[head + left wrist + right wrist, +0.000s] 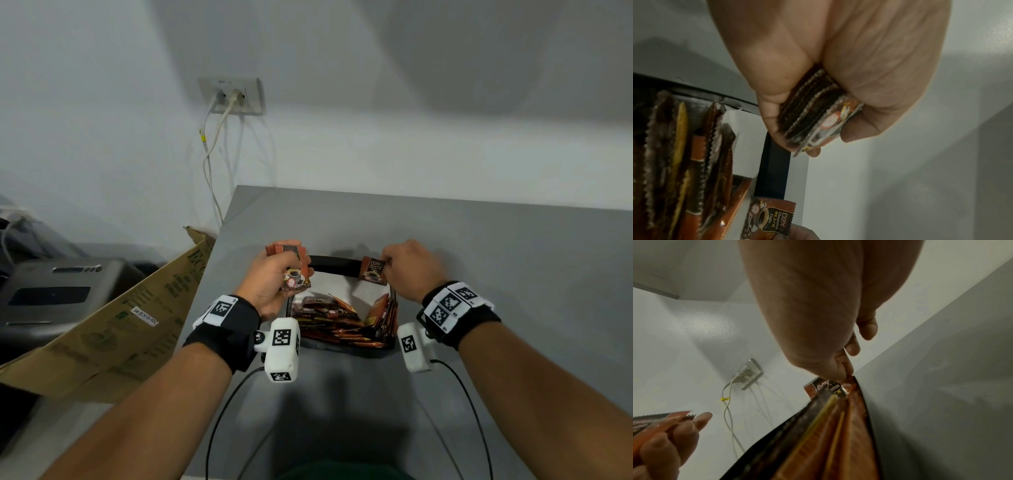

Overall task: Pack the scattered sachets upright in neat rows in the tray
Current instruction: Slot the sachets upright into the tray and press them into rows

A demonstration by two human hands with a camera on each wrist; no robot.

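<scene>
A black tray (pixel 337 263) sits on the grey table, with several brown-orange coffee sachets (pixel 337 317) leaning in rows at its near and right sides. My left hand (pixel 274 279) grips a stack of sachets (pixel 294 270) over the tray's far left corner; the stack's crimped edges (pixel 809 113) show in the left wrist view. My right hand (pixel 409 269) pinches one sachet (pixel 372 271) by its top right corner and holds it upright over the tray's far right part. That single sachet (pixel 770 216) and the pinch (pixel 840 373) also show in the wrist views.
An open cardboard box (pixel 113 329) stands left of the table, beside a grey machine (pixel 51 294). A wall socket (pixel 233 96) with white cables hangs behind the table's far left corner. Bare grey tabletop (pixel 496 274) spreads right of the tray.
</scene>
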